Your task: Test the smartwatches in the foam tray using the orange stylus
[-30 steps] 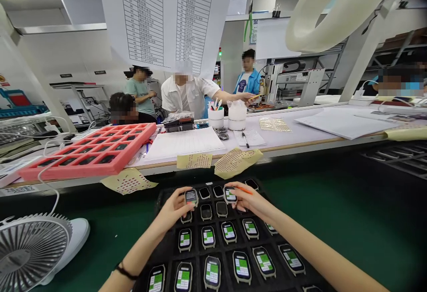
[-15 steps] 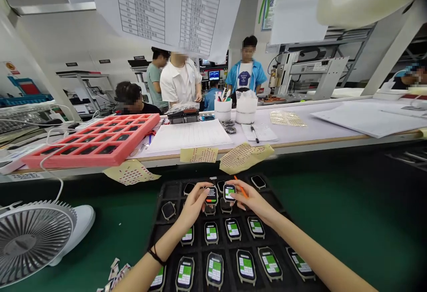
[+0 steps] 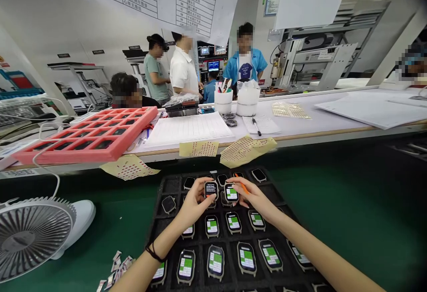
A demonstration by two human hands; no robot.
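Note:
My left hand (image 3: 195, 205) grips a smartwatch (image 3: 211, 190) by its edges, and its lit dark screen shows small text. My right hand (image 3: 253, 196) holds a second smartwatch (image 3: 231, 192) with a green-and-white screen against the first, and an orange stylus (image 3: 244, 188) sticks out between its fingers. Both hands hover over a black foam tray (image 3: 171, 185) holding rows of smartwatches in separate pockets. Most, like the near one (image 3: 215, 261), show green-and-white screens; a far one (image 3: 258, 175) is dark. My hands hide several pockets.
A red-pink foam tray (image 3: 83, 136) and white paper sheets (image 3: 188, 129) lie on the white bench beyond a green mat (image 3: 333, 203). Yellow perforated sheets (image 3: 245, 151) hang over its edge. A white fan (image 3: 33, 234) stands at the left, and co-workers stand beyond the bench.
My hands have drawn closer, bringing the two held watches nearly side by side. The left-held watch's screen has changed to dark with text. The whole view has shifted as my head turned.

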